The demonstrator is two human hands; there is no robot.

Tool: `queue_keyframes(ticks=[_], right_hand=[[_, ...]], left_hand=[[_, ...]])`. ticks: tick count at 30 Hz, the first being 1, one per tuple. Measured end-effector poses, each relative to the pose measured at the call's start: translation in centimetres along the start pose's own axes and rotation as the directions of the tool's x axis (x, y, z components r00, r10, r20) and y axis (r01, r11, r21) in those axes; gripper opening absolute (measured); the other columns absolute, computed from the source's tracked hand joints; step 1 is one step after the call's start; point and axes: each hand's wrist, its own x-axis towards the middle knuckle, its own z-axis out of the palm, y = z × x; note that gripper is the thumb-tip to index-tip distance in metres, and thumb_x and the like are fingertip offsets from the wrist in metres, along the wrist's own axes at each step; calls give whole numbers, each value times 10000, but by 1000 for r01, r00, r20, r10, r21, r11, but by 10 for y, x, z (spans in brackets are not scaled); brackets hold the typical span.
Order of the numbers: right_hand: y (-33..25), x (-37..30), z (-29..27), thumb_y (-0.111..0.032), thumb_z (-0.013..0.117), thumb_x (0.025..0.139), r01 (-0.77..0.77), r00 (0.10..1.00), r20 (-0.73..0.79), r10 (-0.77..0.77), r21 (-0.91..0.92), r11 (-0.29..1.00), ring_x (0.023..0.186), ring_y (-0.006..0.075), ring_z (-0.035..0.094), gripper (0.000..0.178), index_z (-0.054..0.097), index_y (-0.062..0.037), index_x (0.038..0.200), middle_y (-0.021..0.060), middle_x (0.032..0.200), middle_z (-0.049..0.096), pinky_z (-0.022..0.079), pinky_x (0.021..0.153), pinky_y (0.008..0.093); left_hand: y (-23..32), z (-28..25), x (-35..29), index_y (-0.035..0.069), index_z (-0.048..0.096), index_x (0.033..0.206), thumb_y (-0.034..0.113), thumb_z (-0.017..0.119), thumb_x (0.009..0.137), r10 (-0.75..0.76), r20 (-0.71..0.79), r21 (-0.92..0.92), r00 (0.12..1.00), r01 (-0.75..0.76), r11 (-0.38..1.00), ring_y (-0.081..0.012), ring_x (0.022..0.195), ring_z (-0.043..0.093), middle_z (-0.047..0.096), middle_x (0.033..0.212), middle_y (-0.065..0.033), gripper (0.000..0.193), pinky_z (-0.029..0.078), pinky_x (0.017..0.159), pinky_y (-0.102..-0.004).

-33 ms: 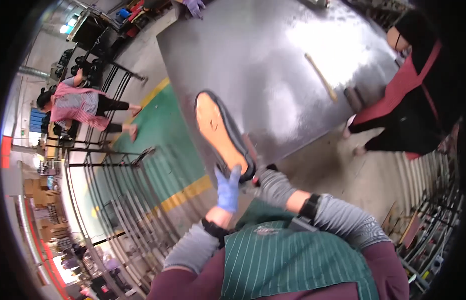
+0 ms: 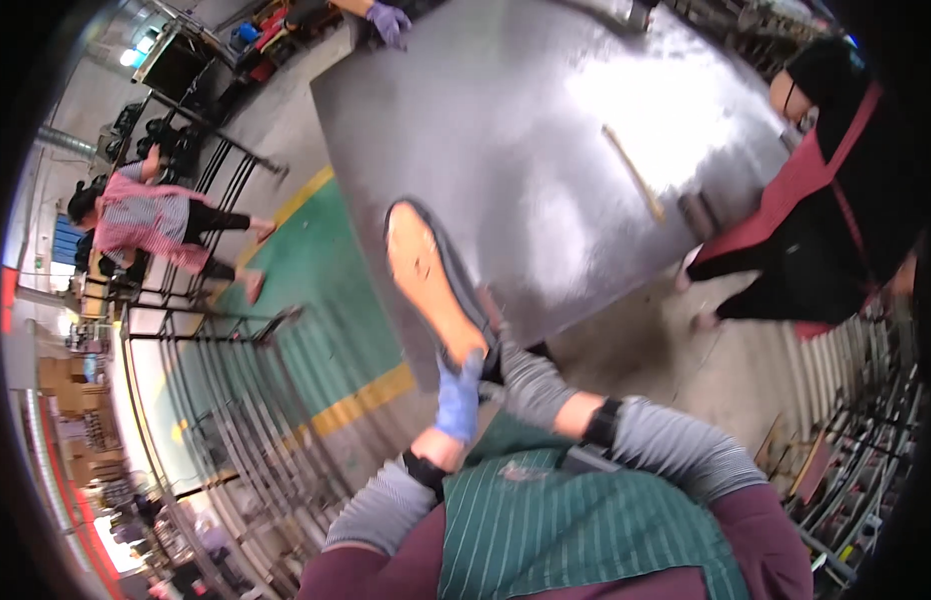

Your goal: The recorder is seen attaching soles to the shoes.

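A shoe (image 2: 422, 270) with a black upper and an orange underside is held bottom up, its toe pointing away over the dark metal table (image 2: 466, 110). My left hand (image 2: 458, 395), in a blue glove, closes round the heel end with a finger lying on the orange surface. My right hand (image 2: 531, 385), in a grey glove, is closed right beside the heel. A brownish strip (image 2: 490, 308) runs from its fingertips along the shoe's side. Blur hides what that strip is and whether the right fingers also touch the shoe.
A long thin tan stick (image 2: 634, 172) and a dark roll-shaped object (image 2: 698, 214) lie on the table. A co-worker in a red apron (image 2: 786, 220) stands at the right. Another person's purple-gloved hand (image 2: 389, 24) is at the far edge. Metal racks (image 2: 236, 390) stand at left.
The shoe has come slightly toward me and to the left. My right hand has moved left, closer to the heel. The purple-gloved hand reaches farther into view.
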Motion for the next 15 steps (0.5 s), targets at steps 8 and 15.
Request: queue_keyframes(ticks=[8, 15], right_hand=[[6, 125, -41, -353, 624, 858, -150, 905, 405, 134, 8, 989, 975, 418, 601, 881, 101, 63, 1432, 296, 1121, 573, 478, 843, 459], [113, 122, -89, -290, 640, 852, -356, 934, 75, 349, 111, 928, 746, 244, 625, 705, 297, -52, 1420, 102, 870, 644, 507, 763, 368]], left_hand=[[85, 47, 106, 49, 490, 1211, 144, 722, 819, 144, 138, -184, 980, -117, 976, -217, 850, 636, 615, 1020, -81, 466, 559, 724, -355], [209, 127, 275, -16, 491, 1121, 292, 662, 855, 8, 513, 63, 859, -46, 997, -306, 594, 657, 643, 836, -161, 441, 529, 392, -392]])
